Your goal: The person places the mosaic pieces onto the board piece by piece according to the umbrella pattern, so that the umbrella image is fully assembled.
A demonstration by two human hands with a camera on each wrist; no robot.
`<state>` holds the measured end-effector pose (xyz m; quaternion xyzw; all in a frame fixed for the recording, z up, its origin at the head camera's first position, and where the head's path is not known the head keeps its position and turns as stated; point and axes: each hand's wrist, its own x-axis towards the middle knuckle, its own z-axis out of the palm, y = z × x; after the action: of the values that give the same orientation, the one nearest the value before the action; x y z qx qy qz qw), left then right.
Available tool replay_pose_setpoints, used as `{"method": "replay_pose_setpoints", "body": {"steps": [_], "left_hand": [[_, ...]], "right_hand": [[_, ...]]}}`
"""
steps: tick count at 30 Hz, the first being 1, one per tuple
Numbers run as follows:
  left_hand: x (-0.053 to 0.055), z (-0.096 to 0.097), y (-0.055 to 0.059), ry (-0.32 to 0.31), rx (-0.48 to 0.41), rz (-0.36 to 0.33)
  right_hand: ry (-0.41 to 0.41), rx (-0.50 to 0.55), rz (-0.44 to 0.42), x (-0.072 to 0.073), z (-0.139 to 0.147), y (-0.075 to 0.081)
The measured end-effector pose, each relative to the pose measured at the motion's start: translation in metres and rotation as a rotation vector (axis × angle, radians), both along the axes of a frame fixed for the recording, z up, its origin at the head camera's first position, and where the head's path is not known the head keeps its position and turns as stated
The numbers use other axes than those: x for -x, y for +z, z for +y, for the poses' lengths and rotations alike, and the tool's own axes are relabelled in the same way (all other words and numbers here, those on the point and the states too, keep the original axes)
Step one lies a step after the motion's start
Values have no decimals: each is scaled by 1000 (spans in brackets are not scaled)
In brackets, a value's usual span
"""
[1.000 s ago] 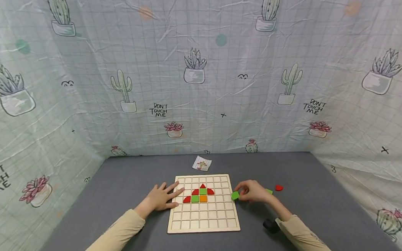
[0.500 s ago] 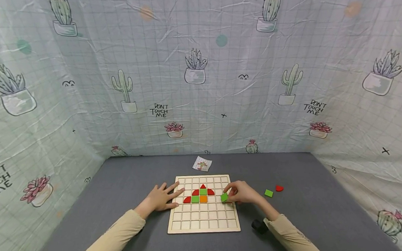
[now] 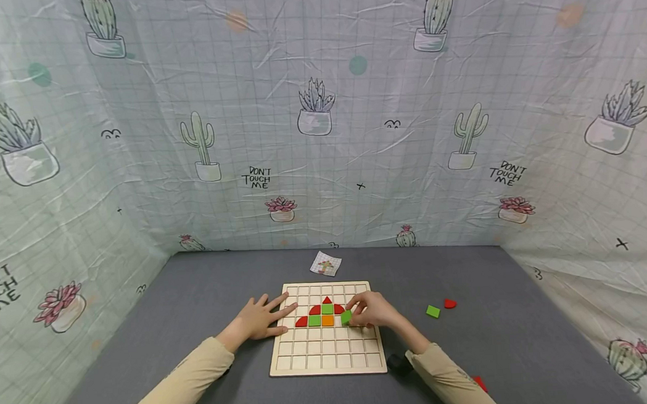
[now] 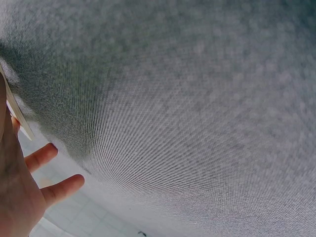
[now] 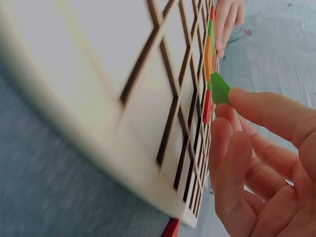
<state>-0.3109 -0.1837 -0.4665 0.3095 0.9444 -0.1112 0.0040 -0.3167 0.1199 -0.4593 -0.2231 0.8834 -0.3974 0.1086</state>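
Note:
A wooden grid board (image 3: pixel 328 363) lies on the grey table, with red, green and orange tiles set in its upper middle cells. My right hand (image 3: pixel 376 310) pinches a green square tile (image 3: pixel 346 317) between thumb and fingers, just right of the orange tile (image 3: pixel 327 320) and below a red rounded tile (image 3: pixel 339 309). In the right wrist view the green tile (image 5: pixel 220 89) is tilted at the fingertips, close to the board's surface. My left hand (image 3: pixel 257 318) rests with spread, straight fingers on the board's left edge; the left wrist view shows only part of it.
A loose green tile (image 3: pixel 433 311) and a red tile (image 3: pixel 450 303) lie right of the board. Another red piece (image 3: pixel 480 383) is partly hidden by the right sleeve. A small patterned card (image 3: pixel 325 263) lies behind the board. A printed curtain (image 3: pixel 322 183) surrounds the table.
My right hand has carried the green tile leftward from the board's right edge to beside the orange tile. The red piece near the right sleeve has come into view. My left hand stays put.

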Motion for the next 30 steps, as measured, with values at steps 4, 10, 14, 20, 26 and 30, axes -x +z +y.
{"method": "replay_pose_setpoints", "body": {"steps": [4,10,14,20,26,30], "left_hand": [[0,0,-1,1,-4,-3],[1,-1,-2,7,-5,-10],[1,-1,-2,4,-5,-3],[1,-1,-1,0,-13,-9],[1,-1,-1,3,-10,-9],[0,-1,0,2,-15,-12]], "right_hand": [[-11,8,-12,0,-4,1],[-3,1,4,2,-9,-3],[11,9,8,2,-13,-4],[7,6,-3,2,-15,-3],[7,-5,-5,0,-16,-1],[3,-11,-12,0,-16,0]]}}
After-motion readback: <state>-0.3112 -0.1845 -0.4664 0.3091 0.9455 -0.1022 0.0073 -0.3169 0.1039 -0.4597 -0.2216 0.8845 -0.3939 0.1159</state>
